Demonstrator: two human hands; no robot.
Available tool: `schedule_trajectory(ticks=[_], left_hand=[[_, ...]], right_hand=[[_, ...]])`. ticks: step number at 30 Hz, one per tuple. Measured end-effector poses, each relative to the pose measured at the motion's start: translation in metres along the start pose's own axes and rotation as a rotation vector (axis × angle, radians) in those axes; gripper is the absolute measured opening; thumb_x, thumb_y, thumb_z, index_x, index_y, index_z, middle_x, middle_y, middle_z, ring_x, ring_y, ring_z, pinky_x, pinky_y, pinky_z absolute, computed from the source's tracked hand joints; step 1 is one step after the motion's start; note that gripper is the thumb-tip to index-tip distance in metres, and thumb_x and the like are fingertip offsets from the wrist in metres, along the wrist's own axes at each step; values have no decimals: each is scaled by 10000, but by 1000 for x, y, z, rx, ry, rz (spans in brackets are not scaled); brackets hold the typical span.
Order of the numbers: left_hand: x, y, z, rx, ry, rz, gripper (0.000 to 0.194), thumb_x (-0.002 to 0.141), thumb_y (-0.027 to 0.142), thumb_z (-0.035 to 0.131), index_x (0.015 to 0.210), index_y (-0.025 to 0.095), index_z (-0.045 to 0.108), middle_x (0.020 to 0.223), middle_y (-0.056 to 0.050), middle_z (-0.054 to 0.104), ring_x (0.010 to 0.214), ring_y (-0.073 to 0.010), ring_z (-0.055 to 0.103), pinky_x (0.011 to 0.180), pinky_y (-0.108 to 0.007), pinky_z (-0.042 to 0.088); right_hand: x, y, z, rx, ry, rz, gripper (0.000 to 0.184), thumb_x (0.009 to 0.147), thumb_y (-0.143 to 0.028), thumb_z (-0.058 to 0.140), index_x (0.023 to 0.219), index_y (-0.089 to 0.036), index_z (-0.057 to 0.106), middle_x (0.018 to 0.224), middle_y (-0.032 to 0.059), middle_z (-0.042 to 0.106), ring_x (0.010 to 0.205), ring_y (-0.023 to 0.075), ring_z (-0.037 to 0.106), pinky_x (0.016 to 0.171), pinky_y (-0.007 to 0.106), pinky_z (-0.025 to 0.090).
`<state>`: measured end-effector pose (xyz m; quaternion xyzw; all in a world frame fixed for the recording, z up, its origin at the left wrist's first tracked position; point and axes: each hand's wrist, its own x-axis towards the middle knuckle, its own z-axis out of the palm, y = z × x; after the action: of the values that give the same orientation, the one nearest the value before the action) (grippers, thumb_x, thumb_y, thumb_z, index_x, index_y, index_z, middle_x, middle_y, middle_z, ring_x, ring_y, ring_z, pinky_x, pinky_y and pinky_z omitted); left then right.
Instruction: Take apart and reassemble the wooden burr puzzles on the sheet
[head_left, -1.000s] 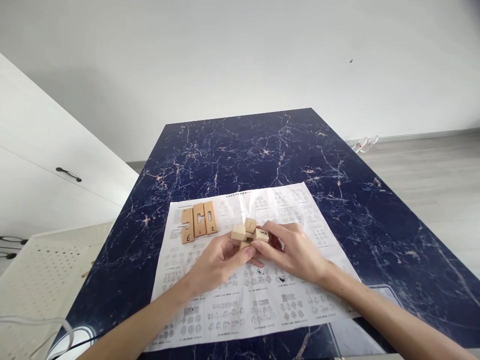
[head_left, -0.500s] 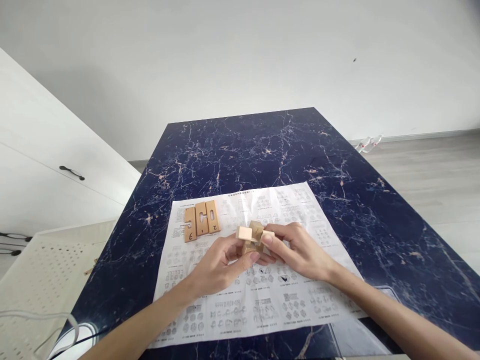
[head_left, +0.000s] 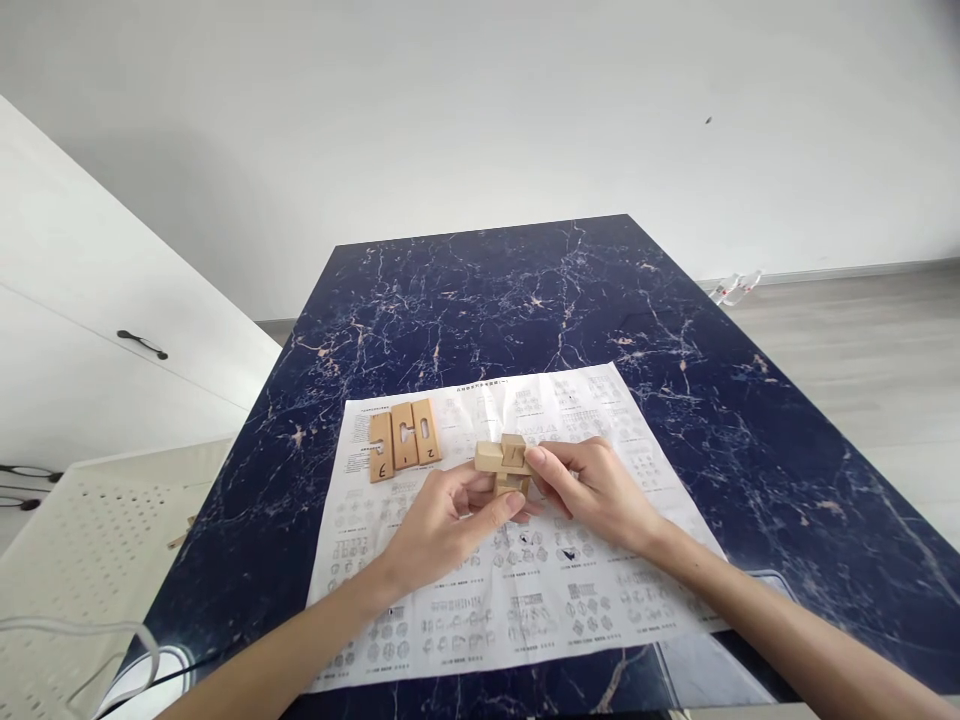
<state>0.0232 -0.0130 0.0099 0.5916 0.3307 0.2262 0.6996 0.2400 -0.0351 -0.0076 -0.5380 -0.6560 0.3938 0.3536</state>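
Wooden block assembly [head_left: 500, 458] held between both hands above printed paper sheet [head_left: 547, 618], blocks set crosswise. Left hand [head_left: 444, 518]: fingers gripping lower part, thumb on near side. Right hand [head_left: 604, 492]: thumb and fingers pinching right end. Three flat wooden pieces [head_left: 404, 456] with cut-outs, numbered, side by side on sheet, left of assembly. Sheet on blue marbled tabletop [head_left: 480, 310].

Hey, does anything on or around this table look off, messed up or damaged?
I see no spill. The sheet is creased, most plainly near its far edge, so it doesn't lie quite flat. A small dark speck stands out on the pale wall; I can't tell what it is.
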Motion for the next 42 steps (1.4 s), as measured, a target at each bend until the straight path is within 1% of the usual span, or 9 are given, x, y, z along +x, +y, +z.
schedule_trajectory(ticks=[7,14,17,20,23,27,30,36,42], left_hand=[[1,7,1,26,23,-23,428,1047,467,693,1337,152,712,1239,-162,817,958,-279,845,822,-401,709],[1,2,-15,-157,172,-30,842,1035,439,730,1700,266,243,1136,-126,846,885,-265,854,800,-378,696],[2,1,-18,-183,167,-18,820,1032,452,734,1681,273,267,1128,-112,842,853,-248,851,773,-353,691],[3,2,-18,-159,158,-12,745,1028,454,739,1616,230,339,1111,-110,834,813,-232,843,749,-341,686],[4,3,-18,-123,162,-1,649,1018,453,750,1522,205,425,1145,-113,815,760,-197,824,729,-324,672],[6,3,-19,-137,160,21,684,960,376,829,1499,210,441,1168,-103,794,741,-170,798,732,-321,657],[7,4,-20,-182,124,26,775,911,275,870,1529,226,404,1182,-95,782,762,-159,783,772,-338,654],[4,1,-20,-60,174,57,807,855,269,908,1525,230,461,1191,-105,781,848,-187,766,802,-365,648],[-1,-6,-15,341,311,284,750,749,295,985,1415,313,640,1299,-78,720,1020,-251,728,830,-376,639]], right_hand=[[0,2,-3,119,-36,-8,678,1124,-664,352,624,-230,500,520,-15,543,479,120,480,531,290,390],[3,4,-11,2,110,-81,348,1101,-473,531,859,-228,576,712,-5,630,597,138,537,576,297,437],[5,6,-15,-114,8,-198,190,1047,-413,643,1039,-224,629,995,67,702,811,187,642,720,341,541],[4,12,-17,-215,-94,-259,429,966,-487,766,1283,-244,610,1312,135,627,1107,274,665,904,435,597],[3,19,-14,-324,-122,-262,715,826,-595,887,1380,-266,577,1394,150,580,1203,342,639,966,522,602],[4,20,-9,-388,-49,-285,541,871,-528,849,1272,-231,641,1251,139,655,1110,337,659,954,555,591],[7,14,-13,-175,-33,-211,463,888,-420,816,1275,-223,653,1181,117,693,1008,279,679,895,485,605],[10,13,-29,596,-299,64,608,902,-427,835,1438,-228,626,1349,134,731,1196,291,709,1062,528,563],[10,13,-19,821,-398,146,665,778,-526,938,1316,-198,725,1354,153,739,1239,307,705,1167,537,488]])
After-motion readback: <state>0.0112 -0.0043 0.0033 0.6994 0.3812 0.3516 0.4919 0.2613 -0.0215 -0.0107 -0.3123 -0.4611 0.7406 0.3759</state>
